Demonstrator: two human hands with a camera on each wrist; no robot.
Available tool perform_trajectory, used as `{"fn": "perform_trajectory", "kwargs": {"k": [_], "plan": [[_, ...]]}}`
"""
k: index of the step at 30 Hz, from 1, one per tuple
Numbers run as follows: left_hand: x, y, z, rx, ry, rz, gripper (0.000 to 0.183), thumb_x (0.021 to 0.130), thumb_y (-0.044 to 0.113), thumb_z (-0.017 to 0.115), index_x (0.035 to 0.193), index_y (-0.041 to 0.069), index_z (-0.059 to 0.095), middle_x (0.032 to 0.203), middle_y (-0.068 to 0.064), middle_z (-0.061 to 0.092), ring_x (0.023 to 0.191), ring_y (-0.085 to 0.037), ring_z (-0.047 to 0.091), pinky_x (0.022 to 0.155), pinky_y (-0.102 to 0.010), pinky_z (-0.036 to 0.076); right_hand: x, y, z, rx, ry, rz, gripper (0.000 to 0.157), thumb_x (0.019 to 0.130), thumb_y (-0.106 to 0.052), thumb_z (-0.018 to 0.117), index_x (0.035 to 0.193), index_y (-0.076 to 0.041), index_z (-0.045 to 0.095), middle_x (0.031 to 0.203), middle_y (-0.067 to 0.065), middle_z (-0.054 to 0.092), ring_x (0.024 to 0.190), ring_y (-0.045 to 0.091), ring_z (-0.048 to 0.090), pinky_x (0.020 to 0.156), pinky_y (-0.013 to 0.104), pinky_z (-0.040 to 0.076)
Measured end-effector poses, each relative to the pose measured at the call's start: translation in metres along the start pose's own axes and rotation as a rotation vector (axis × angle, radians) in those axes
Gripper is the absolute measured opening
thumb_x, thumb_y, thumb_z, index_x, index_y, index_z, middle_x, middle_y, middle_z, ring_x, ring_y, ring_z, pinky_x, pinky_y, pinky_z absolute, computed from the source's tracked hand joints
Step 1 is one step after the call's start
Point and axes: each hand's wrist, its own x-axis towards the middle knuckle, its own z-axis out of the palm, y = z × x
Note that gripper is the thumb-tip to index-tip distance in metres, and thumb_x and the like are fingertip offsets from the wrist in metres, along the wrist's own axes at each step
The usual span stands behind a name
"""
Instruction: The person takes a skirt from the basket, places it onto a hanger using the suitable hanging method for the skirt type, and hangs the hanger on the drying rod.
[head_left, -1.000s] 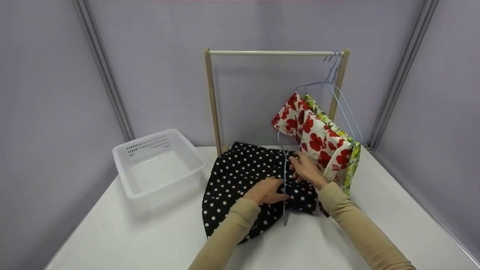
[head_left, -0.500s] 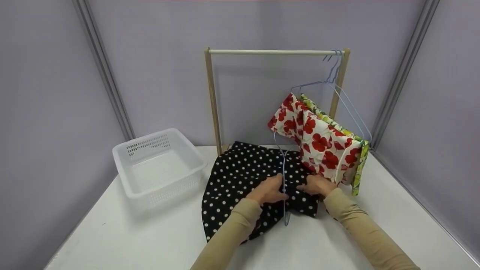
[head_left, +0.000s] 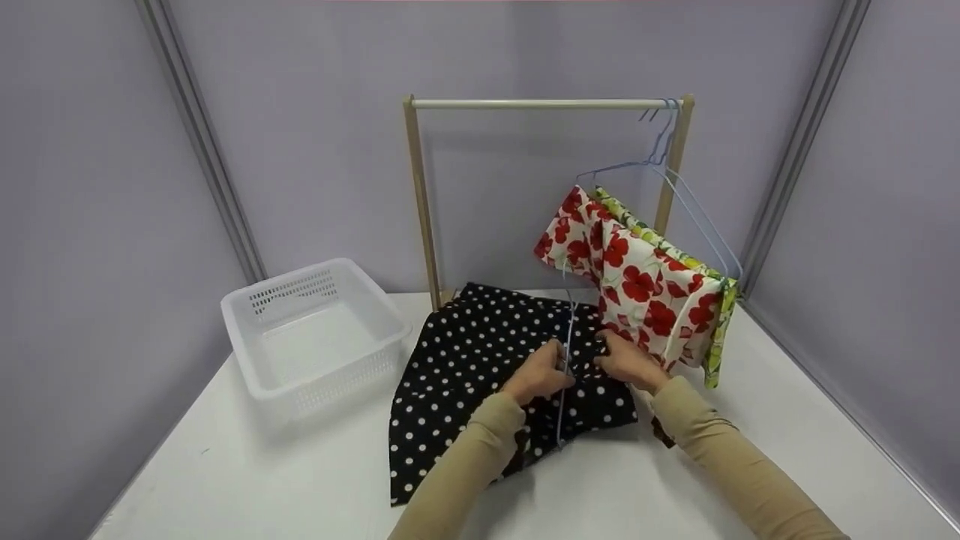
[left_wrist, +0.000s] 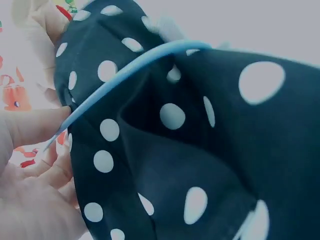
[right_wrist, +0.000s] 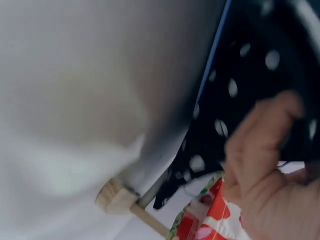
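Note:
A black garment with white polka dots (head_left: 465, 360) lies bunched on the table, its exact kind unclear. A light-blue wire clothes hanger (left_wrist: 125, 72) stands on edge across it, and part of its wire passes among the folds. My left hand (head_left: 538, 373) pinches the hanger, thumb on the near side; the cloth partly hides its fingers. Just right of the hanger, my right hand (head_left: 628, 360) pinches the black cloth with curled fingers. In the right wrist view that hand (right_wrist: 270, 165) is beside the dotted fabric, its fingertips blurred.
Behind stands a garment rack (head_left: 547, 104) with wooden posts. A red-flowered garment (head_left: 637, 285) and a yellow-green one (head_left: 724, 330) hang at its right end, close to my right hand. A white plastic basket (head_left: 315, 330) sits at left on the white table (head_left: 300, 480).
My right hand moved down from the hanger's far side to the cloth at its right. The hanging garments swung right. The dotted garment's near-left edge shifted left and nearer; the left hand rose slightly.

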Motion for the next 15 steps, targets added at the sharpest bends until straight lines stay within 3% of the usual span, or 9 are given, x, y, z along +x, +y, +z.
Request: {"fn": "perform_trajectory", "kwargs": {"k": [3, 5, 10, 15], "plan": [[0.0, 0.006, 0.002, -0.041, 0.073, 0.006, 0.023, 0.081, 0.01, 0.066, 0.099, 0.009, 0.052, 0.075, 0.0, 0.052, 0.06, -0.013, 0.051, 0.051, -0.027, 0.043, 0.001, 0.0, -0.005, 0.031, 0.035, -0.059, 0.03, 0.09, -0.005, 0.048, 0.119, 0.001, 0.051, 0.122, 0.021, 0.047, 0.106, 0.032, 0.046, 0.087, 0.046, 0.038], [-0.001, 0.01, 0.005, -0.055, 0.127, 0.003, 0.021, 0.081, 0.01, 0.066, 0.097, 0.007, 0.053, 0.071, -0.001, 0.054, 0.058, -0.014, 0.054, 0.051, -0.027, 0.043, 0.001, 0.001, -0.008, 0.038, 0.064, -0.074, 0.025, 0.089, -0.003, 0.048, 0.112, 0.0, 0.057, 0.118, 0.018, 0.051, 0.103, 0.03, 0.048, 0.087, 0.045, 0.038], [-0.007, 0.012, 0.009, -0.071, 0.174, -0.073, 0.011, 0.081, 0.006, 0.064, 0.081, 0.001, 0.054, 0.062, -0.005, 0.06, 0.052, -0.016, 0.058, 0.046, -0.027, 0.046, -0.001, 0.008, -0.014, 0.007, 0.09, -0.08, 0.032, 0.089, -0.003, 0.047, 0.12, 0.003, 0.054, 0.124, 0.022, 0.048, 0.115, 0.036, 0.042, 0.095, 0.05, 0.033], [-0.023, 0.004, 0.004, -0.217, 0.16, -0.182, 0.012, 0.086, 0.003, 0.057, 0.077, -0.002, 0.05, 0.063, -0.017, 0.062, 0.05, -0.024, 0.062, 0.047, -0.032, 0.052, -0.008, 0.021, -0.021, -0.009, 0.133, -0.114, 0.038, 0.089, -0.001, 0.045, 0.127, 0.003, 0.048, 0.13, 0.023, 0.043, 0.121, 0.037, 0.036, 0.098, 0.05, 0.03]]}}
